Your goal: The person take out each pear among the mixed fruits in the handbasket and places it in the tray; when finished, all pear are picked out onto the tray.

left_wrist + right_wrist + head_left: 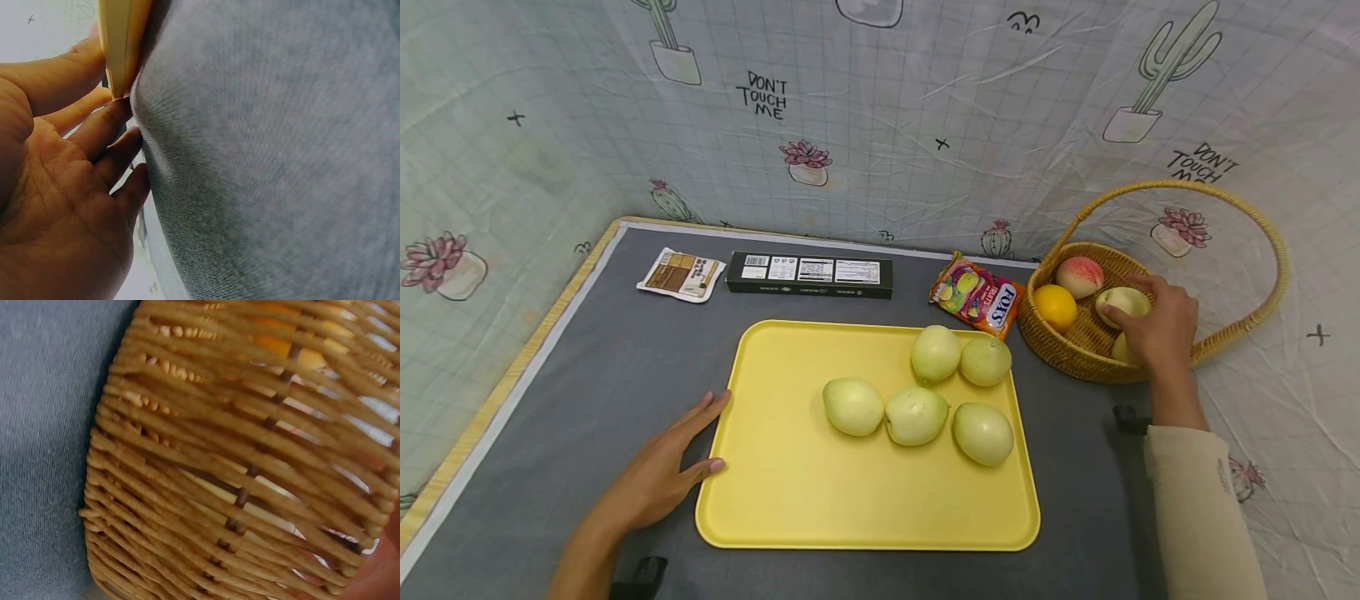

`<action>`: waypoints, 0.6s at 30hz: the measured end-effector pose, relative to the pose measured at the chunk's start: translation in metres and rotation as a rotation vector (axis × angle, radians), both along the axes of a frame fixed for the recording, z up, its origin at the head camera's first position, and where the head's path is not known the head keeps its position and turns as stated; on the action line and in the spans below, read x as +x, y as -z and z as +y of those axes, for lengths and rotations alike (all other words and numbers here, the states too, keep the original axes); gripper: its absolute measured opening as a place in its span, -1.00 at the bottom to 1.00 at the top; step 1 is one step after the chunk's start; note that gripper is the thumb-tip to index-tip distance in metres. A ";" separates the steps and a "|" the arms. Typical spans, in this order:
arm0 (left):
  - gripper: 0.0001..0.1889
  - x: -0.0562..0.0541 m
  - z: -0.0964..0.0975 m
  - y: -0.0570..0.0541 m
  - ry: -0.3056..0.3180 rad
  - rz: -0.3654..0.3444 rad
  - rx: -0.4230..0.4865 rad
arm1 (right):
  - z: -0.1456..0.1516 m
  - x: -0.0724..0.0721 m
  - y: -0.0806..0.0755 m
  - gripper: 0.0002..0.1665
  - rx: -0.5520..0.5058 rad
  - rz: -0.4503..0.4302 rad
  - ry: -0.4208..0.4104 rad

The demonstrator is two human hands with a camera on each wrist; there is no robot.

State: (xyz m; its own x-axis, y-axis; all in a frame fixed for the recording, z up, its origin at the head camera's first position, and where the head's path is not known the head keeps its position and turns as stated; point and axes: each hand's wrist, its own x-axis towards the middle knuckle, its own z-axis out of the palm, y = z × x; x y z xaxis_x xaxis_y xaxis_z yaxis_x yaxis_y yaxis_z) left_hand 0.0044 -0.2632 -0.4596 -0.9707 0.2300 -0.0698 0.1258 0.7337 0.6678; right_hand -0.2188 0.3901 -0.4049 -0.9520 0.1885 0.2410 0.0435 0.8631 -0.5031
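My left hand (655,477) rests its straight fingertips and thumb against the left rim of a yellow tray (775,492); the left wrist view shows the palm beside the tray edge. Several round, pale green fruits, such as this one (917,417), lie on the tray's middle and right. At the right, my right hand (1167,325) reaches into a wicker basket (1060,354) and grips a pale green fruit (1126,302) between thumb and fingers. In the right wrist view the basket's woven wall (206,456) hides most of the hand and the fruit.
The basket also holds a peach (1080,277), an orange-yellow fruit (1056,307) and another pale fruit (1124,350). Its tall handle (1277,250) arches over the right side. Behind the tray lie a candy bag (977,296), a black box (808,276) and a brown-white packet (682,275).
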 end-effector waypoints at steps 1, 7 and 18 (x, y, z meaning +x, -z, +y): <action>-0.05 0.000 0.000 0.000 -0.001 0.001 -0.003 | 0.001 -0.002 0.001 -0.20 0.006 -0.014 0.001; -0.04 0.000 0.000 0.000 -0.001 -0.003 -0.010 | 0.009 -0.011 0.004 -0.13 0.059 -0.121 0.005; -0.04 -0.001 0.000 0.001 -0.002 -0.009 -0.013 | 0.016 -0.020 0.006 -0.08 0.084 -0.224 -0.004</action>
State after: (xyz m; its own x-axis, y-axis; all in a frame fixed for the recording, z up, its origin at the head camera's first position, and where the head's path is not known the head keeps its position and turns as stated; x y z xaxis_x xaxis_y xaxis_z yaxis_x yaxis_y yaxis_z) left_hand 0.0034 -0.2633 -0.4608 -0.9704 0.2271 -0.0817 0.1183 0.7425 0.6593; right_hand -0.2387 0.4063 -0.4109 -0.9843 0.1725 0.0382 0.1422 0.9018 -0.4080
